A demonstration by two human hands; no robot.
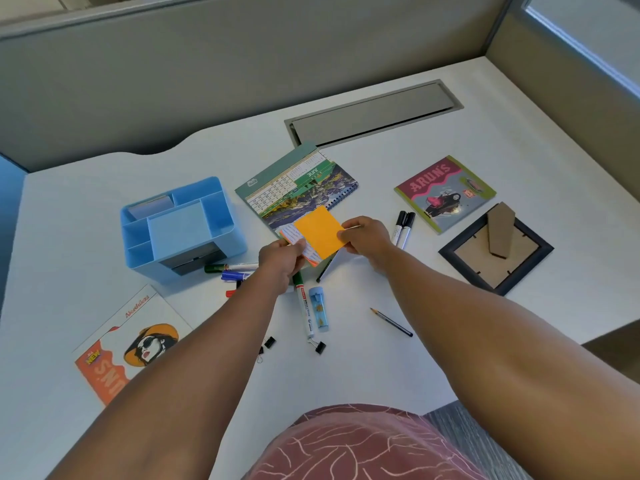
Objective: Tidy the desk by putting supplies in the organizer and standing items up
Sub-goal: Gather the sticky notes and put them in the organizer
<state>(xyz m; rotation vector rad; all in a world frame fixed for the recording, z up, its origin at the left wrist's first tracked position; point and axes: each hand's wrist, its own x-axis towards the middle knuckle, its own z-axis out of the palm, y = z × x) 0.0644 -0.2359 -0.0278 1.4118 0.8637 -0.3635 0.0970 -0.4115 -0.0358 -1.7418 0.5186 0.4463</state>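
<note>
Hiding part of the marker pile (235,271), left hand (278,259) pinches sticky notes (320,232).

Left hand (278,259) and right hand (363,233): bare, no rings or watch. Forearms: unsleeved. Garment (363,445): dusty-red fabric printed with thin pale branching lines

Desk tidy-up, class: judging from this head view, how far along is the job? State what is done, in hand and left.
Done: almost nothing; the organizer holds only a pale pad in its back slot. In hand: both hands, left and right, pinch the sticky notes. Left: markers, pencil, clips lie loose; calendar and frame lie flat.
</note>
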